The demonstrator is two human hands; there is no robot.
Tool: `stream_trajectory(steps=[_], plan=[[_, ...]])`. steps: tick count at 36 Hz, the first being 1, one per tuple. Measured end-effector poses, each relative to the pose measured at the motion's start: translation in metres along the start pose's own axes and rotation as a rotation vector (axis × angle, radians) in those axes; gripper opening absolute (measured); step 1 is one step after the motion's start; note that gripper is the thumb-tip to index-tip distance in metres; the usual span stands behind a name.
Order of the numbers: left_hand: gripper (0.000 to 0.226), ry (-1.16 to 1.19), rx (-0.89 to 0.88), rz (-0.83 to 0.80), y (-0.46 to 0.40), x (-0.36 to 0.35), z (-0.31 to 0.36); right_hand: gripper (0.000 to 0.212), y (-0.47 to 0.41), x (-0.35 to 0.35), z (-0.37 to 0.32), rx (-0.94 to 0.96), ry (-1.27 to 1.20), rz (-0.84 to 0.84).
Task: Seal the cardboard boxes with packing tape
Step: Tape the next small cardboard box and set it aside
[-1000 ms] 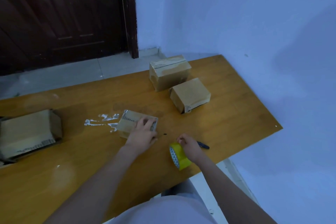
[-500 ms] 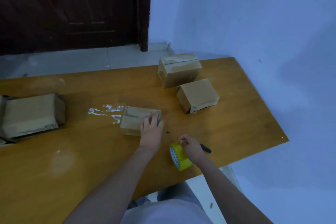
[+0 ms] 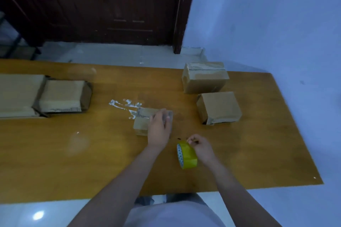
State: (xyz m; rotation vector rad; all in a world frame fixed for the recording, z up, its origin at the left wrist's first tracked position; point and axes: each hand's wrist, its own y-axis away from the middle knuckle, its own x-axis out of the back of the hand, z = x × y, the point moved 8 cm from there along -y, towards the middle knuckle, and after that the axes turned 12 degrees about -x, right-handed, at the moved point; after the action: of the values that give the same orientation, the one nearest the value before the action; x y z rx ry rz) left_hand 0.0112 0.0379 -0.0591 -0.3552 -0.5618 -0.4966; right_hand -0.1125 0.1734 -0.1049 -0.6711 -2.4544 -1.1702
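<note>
Steadying small cardboard box (image 3: 142,124) mid-counter (image 3: 92,162) under flat left hand (image 3: 159,128), right hand (image 3: 202,148) grip curled on yellow tape roll (image 3: 186,155) just right of box; advised: firm downward hold, strip centred along seam, pressed flat.

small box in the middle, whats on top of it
The left hand lies on the small box, fingers flat over its far right part. Printed marks show along the far edge. Whatever is under the hand, tape or seam, is covered.
</note>
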Motion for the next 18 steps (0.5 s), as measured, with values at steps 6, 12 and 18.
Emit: stream_trajectory(steps=[6,12,18], plan=[[0.038,-0.203,0.331,0.141,-0.002,0.061,-0.050,0.019,-0.002,-0.014,-0.030,0.045,-0.027,-0.244],[0.050,-0.097,0.494,0.044,-0.007,0.070,-0.087,0.039,-0.013,-0.013,-0.046,0.119,0.070,-0.342],[0.049,0.007,0.486,0.018,-0.014,0.059,-0.075,0.039,-0.021,-0.013,-0.055,0.157,0.112,-0.356]])
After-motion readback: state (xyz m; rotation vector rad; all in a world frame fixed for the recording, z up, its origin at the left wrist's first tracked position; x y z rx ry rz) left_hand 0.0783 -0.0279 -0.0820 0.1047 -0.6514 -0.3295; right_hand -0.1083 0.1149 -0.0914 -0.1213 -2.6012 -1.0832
